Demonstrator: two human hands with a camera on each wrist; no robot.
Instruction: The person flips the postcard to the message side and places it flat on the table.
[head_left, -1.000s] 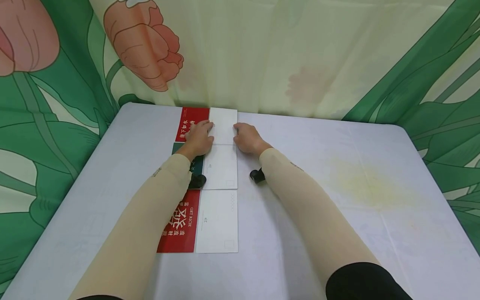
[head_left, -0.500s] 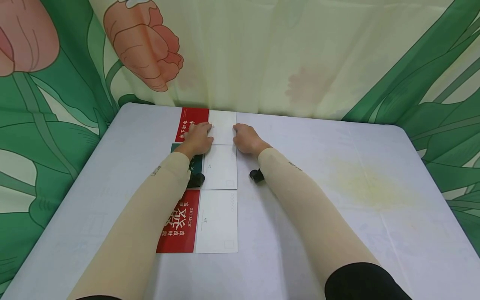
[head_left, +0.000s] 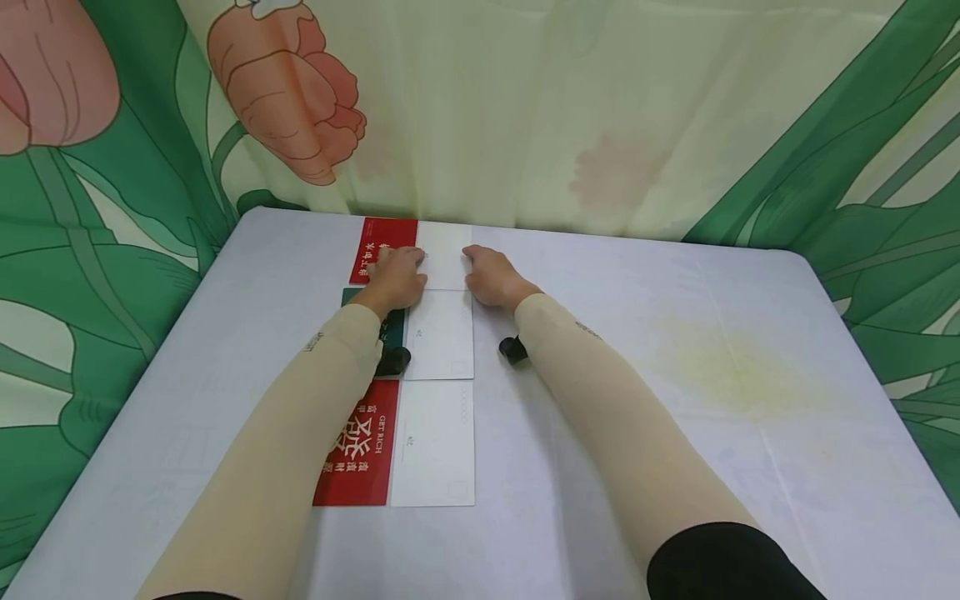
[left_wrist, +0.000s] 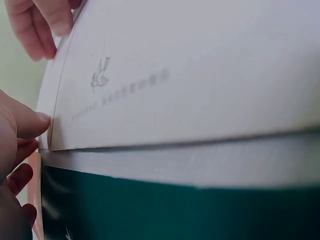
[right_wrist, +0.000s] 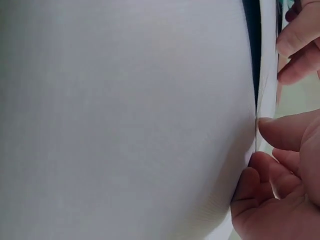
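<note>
A white postcard (head_left: pixel 444 258) lies at the far end of the table, beside a red postcard (head_left: pixel 381 239) with white writing. My left hand (head_left: pixel 397 279) reaches over the red one, its index finger and thumb touching the white postcard's left edge. Opposite it, my right hand (head_left: pixel 495 277) touches the right edge with index finger and thumb, the index fingertip just over the border. In the right wrist view the thumb (right_wrist: pixel 287 131) rests at a card edge with the other fingers bent below. My left hand and forearm hide parts of the red and green cards.
Nearer me in the same column lie a second white postcard (head_left: pixel 439 333) and a third white postcard (head_left: pixel 432 443). To their left are a dark green postcard (head_left: pixel 393 327) and a red postcard (head_left: pixel 358 450). A white cloth (head_left: pixel 637 375) covers the table; a floral curtain (head_left: pixel 525 108) hangs behind.
The far white postcard has come slightly down toward the card below it. My right index finger has shifted a little to the left, over its edge. My left hand stays nearly still.
</note>
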